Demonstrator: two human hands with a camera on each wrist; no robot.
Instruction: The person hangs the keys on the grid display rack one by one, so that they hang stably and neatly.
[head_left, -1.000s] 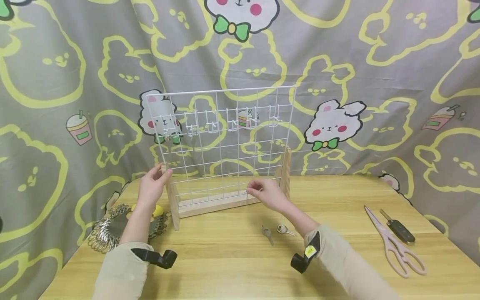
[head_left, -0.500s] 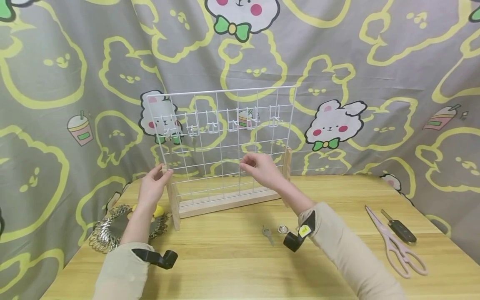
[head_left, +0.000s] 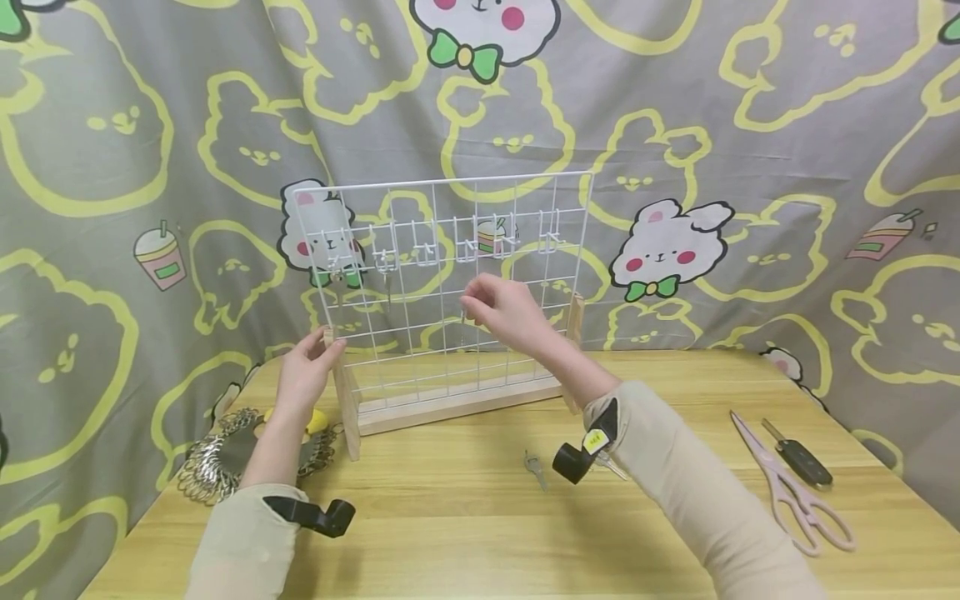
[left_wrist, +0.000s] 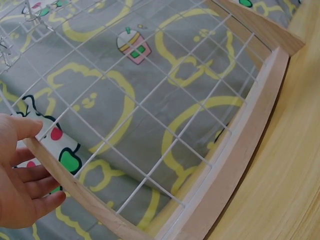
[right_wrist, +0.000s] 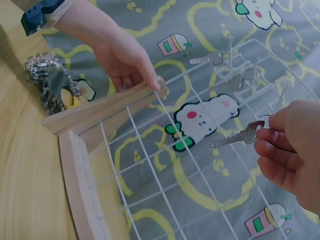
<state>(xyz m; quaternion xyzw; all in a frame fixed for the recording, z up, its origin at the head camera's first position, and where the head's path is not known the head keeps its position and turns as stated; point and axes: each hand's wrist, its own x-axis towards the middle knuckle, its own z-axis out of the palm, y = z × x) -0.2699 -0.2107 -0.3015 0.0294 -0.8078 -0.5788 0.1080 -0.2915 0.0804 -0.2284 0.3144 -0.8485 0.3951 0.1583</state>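
My left hand point(head_left: 303, 371) grips the top of the wooden left post point(head_left: 347, 408) of a white wire grid rack point(head_left: 442, 181), thumb on the near side in the left wrist view. In front of the grid, my right hand point(head_left: 510, 312) pinches a silver key point(right_wrist: 237, 137) by its ring, below the row of white wire hooks point(head_left: 425, 254). Two keys hang on the leftmost hooks, one key point(right_wrist: 215, 58) farther left than the other key point(right_wrist: 242, 79). On the table lies a key point(head_left: 536, 469), and beside it another key point(head_left: 611, 467), partly hidden behind the right wrist camera.
Pink-handled scissors point(head_left: 806, 508) and a black car key point(head_left: 804, 461) lie at the right of the wooden table point(head_left: 450, 542). A bundle of metal rings point(head_left: 206, 467) with something yellow sits at the left, partly behind the left forearm. A patterned curtain point(head_left: 660, 167) hangs behind the rack.
My right hand has risen from near the rack's base and shifted left, carrying the key up toward the hooks. The left hand stays on the post.
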